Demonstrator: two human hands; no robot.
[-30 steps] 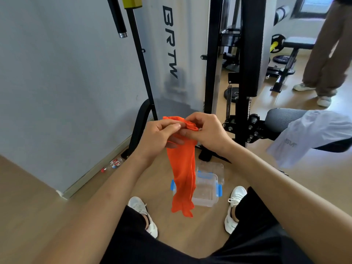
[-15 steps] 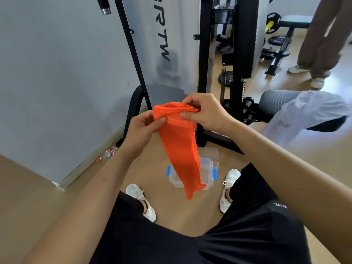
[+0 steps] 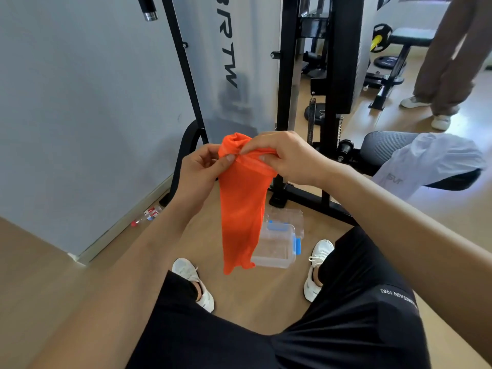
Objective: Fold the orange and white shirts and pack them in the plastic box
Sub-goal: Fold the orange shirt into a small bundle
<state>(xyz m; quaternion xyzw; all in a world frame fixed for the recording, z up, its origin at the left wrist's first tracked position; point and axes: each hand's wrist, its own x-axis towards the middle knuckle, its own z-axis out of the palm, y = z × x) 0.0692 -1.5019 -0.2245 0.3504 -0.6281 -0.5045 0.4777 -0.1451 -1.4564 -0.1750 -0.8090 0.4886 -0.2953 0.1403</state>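
left hand (image 3: 202, 169) and right hand (image 3: 287, 158) both pinch the bunched top of the orange shirt (image 3: 242, 209), dangling above the plastic box (image 3: 277, 246) on the floor; a loose pinch could drop or unravel it.

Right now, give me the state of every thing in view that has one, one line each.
orange shirt: held up off the floor, hanging in a narrow bunched strip, not packed.
left hand: pinches the shirt's top edge.
right hand: grips the shirt's top edge.
white shirt: unfolded, draped over the padded seat.
plastic box: open on the floor, no shirt inside.
lid: off, lying just behind the box.
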